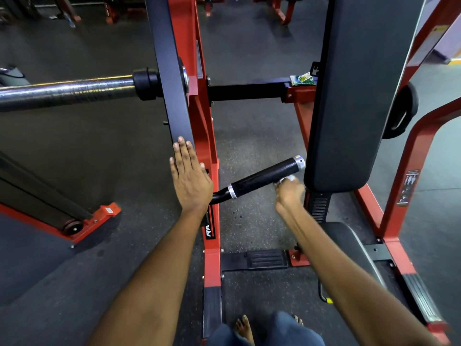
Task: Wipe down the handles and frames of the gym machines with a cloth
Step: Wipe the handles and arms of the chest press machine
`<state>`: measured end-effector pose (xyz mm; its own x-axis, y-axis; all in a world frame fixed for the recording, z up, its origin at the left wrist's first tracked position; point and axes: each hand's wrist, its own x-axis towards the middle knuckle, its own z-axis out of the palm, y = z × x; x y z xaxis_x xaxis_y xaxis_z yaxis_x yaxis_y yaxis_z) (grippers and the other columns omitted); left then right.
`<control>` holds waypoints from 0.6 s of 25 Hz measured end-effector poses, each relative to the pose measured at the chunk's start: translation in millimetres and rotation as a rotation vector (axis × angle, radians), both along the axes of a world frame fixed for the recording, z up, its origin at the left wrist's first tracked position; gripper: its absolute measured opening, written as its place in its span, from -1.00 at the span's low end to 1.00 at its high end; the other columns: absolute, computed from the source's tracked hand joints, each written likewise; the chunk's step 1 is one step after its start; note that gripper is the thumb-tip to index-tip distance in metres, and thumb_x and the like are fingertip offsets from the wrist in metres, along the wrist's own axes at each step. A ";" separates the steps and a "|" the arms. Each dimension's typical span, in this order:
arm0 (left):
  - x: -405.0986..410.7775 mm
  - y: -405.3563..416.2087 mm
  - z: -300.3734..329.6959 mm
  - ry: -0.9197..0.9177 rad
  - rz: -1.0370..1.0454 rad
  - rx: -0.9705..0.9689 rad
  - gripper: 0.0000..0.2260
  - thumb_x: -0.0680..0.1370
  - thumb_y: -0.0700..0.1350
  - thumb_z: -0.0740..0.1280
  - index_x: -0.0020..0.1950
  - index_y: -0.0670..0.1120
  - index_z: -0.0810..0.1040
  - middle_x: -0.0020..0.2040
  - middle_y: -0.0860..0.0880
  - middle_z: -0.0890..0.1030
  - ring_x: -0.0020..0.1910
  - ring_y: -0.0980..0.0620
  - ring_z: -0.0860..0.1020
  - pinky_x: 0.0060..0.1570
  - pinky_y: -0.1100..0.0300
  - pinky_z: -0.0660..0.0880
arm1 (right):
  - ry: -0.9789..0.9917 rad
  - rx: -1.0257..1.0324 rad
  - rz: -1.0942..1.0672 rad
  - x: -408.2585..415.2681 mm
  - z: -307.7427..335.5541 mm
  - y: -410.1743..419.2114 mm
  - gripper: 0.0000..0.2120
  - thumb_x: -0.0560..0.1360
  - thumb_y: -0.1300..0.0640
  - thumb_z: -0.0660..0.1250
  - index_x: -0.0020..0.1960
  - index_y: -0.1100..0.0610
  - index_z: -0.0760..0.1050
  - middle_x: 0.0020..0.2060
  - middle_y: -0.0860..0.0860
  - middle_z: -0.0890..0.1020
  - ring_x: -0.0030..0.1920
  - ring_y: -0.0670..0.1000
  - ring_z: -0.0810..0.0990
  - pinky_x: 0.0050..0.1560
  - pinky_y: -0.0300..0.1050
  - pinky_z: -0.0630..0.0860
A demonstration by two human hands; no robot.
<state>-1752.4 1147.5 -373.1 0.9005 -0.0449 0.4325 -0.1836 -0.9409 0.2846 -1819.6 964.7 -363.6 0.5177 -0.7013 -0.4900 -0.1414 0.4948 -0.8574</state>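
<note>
A red and black gym machine fills the view. Its black lever arm [172,91] runs down the middle left, and my left hand [190,177] rests flat on its lower end with the fingers straight. A black handle [264,177] with silver end rings sticks out to the right from the red frame [210,146]. My right hand [289,193] is under the handle's outer part and grips a small white cloth [287,179] against it. Most of the cloth is hidden in the hand.
A chrome weight sleeve [67,92] juts to the left. The black back pad [349,96] and seat [349,245] stand at the right. A small green packet [303,79] lies on the crossbar [247,92]. Dark rubber floor [249,221] lies below, with more machines far back.
</note>
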 end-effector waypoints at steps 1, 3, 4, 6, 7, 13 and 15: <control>0.2 -0.1 -0.3 -0.003 -0.005 -0.004 -0.43 0.62 -0.14 0.04 0.54 -0.21 -0.18 0.58 -0.16 -0.04 0.56 -0.10 -0.07 0.52 -0.02 -0.06 | 0.021 0.002 0.034 -3.3 -6.8 17.9 -0.66 0.56 0.40 0.03 -0.29 0.09 0.34 -0.39 -0.01 0.36 -0.38 -0.09 0.33 -0.36 -0.27 0.29; 0.1 0.1 -1.2 -0.006 -0.011 -0.001 -0.43 0.62 -0.14 0.04 0.54 -0.21 -0.17 0.58 -0.16 -0.04 0.56 -0.10 -0.07 0.52 -0.02 -0.06 | 0.027 0.068 0.125 -6.9 -21.2 49.9 -0.70 0.58 0.39 0.04 -0.24 0.13 0.38 -0.39 0.01 0.39 -0.39 -0.09 0.33 -0.40 -0.28 0.29; 0.3 0.1 -1.1 -0.003 -0.010 -0.002 -0.44 0.62 -0.14 0.03 0.54 -0.21 -0.16 0.58 -0.16 -0.04 0.56 -0.10 -0.06 0.52 -0.02 -0.05 | 0.033 0.108 0.179 -8.2 -22.4 63.9 -0.71 0.58 0.39 0.05 -0.22 0.15 0.39 -0.39 0.02 0.40 -0.42 -0.10 0.32 -0.46 -0.31 0.28; 0.2 -0.6 -1.0 0.003 -0.004 0.001 -0.44 0.62 -0.14 0.03 0.55 -0.22 -0.14 0.58 -0.16 -0.03 0.56 -0.10 -0.06 0.52 -0.02 -0.04 | 0.036 0.169 0.286 -10.4 -23.0 85.4 -0.72 0.58 0.40 0.05 -0.19 0.18 0.43 -0.39 0.04 0.41 -0.49 -0.13 0.32 -0.56 -0.36 0.26; 0.1 -0.8 -0.9 0.008 -0.001 0.005 -0.44 0.62 -0.14 0.03 0.55 -0.22 -0.13 0.58 -0.16 -0.04 0.56 -0.10 -0.06 0.52 -0.02 -0.05 | 0.027 0.194 0.317 -13.9 -24.2 90.9 -0.73 0.57 0.40 0.06 -0.15 0.21 0.47 -0.37 0.05 0.42 -0.49 -0.14 0.33 -0.57 -0.37 0.27; -0.1 0.3 -1.4 0.015 0.005 0.019 -0.44 0.62 -0.15 0.04 0.56 -0.21 -0.11 0.58 -0.15 -0.04 0.56 -0.10 -0.07 0.52 -0.02 -0.05 | 0.009 -0.030 0.339 -48.0 0.9 43.7 -0.71 0.55 0.40 0.13 0.21 0.29 0.49 0.02 0.15 0.61 -0.18 0.00 0.57 -0.20 -0.26 0.53; 0.1 0.4 -0.7 0.022 0.005 0.017 -0.45 0.62 -0.14 0.03 0.56 -0.22 -0.08 0.58 -0.16 -0.04 0.56 -0.10 -0.06 0.52 -0.03 -0.04 | 0.004 -0.602 0.202 -41.1 12.2 3.4 -0.62 0.53 0.41 0.11 0.28 0.22 0.48 0.14 0.10 0.59 -0.09 0.01 0.59 -0.09 -0.25 0.55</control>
